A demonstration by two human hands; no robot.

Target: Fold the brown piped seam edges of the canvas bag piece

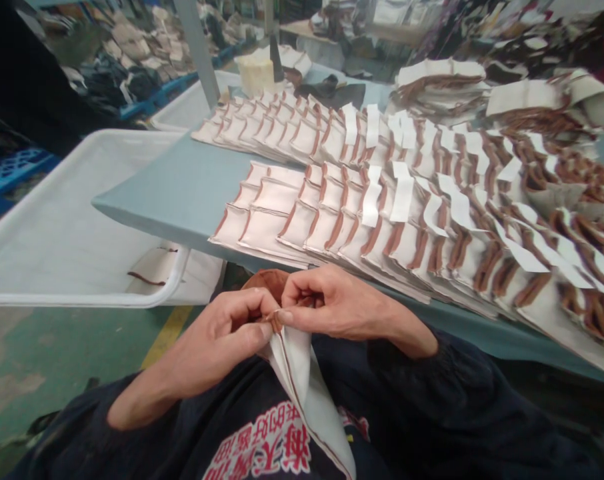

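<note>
Between my two hands is a sewn fabric piece point(309, 393), white on one side and brown on the other, with a dark seam along its length. It hangs down over my lap. My left hand point(222, 333) pinches its seam end between thumb and forefinger. Right beside it, my right hand point(332, 303) grips the same end, fingers curled and thumb pressed down. A brown part of the piece shows behind the fingers. The fingertips nearly meet, so what lies exactly between them is hidden.
A blue-grey table point(167, 190) carries overlapping rows of similar white-and-brown pieces point(272, 200), several with white paper strips point(402, 193). Stacked bundles point(439, 83) lie behind. On the left stands a white plastic bin point(82, 220) with a piece inside. A metal post point(198, 50) rises beyond the table.
</note>
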